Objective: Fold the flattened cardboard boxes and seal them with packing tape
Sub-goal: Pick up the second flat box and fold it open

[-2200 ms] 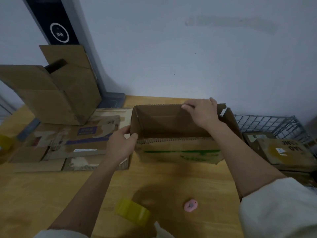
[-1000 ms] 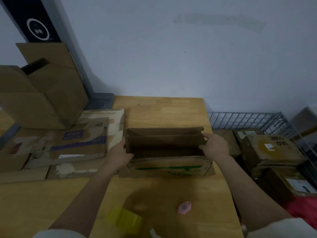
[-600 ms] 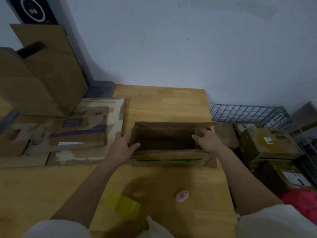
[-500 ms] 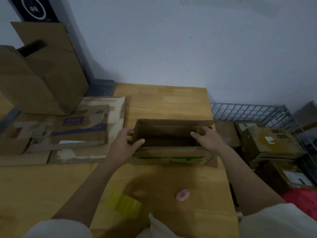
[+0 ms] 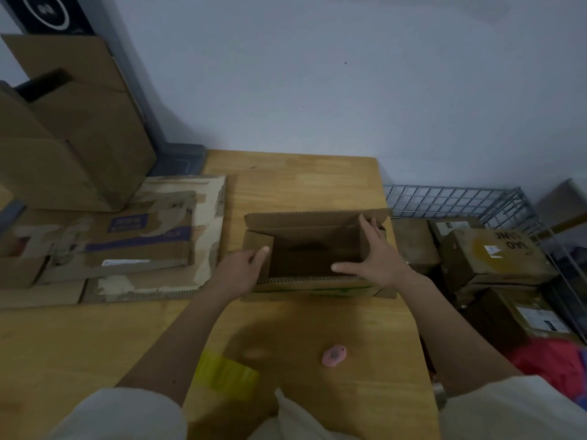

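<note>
From the head view I look down on a wooden desk (image 5: pixel 295 182) set against a pale wall. Near its right edge stands an open cardboard box (image 5: pixel 317 249), top flaps up, with a green printed band along its near side that is too blurred for me to read. My left hand (image 5: pixel 241 268) rests at the box's left end, fingers straight and pressing on the small left flap. My right hand (image 5: pixel 374 258) is spread wide, fingers against the right inner flap and thumb lying along the near rim.

To the left of the box lies a stack of flattened cardboard boxes (image 5: pixel 127 242); the top sheet carries a dark blue label and a blue stripe, plus a small white sticker, none of it legible. A larger assembled box (image 5: pixel 73 138) stands on the far left part of that stack.

Nearer to me on the desk sits a yellowish roll of packing tape (image 5: pixel 225 373), blurred, and just right of it a small pink object (image 5: pixel 333 355) that I cannot identify.

Right of the desk, a wire basket (image 5: pixel 457 201) holds several taped parcels (image 5: pixel 492 258); the top one shows upside-down dark letters and a white label, which I cannot read with confidence. Red fabric (image 5: pixel 552 360) lies beside them.
</note>
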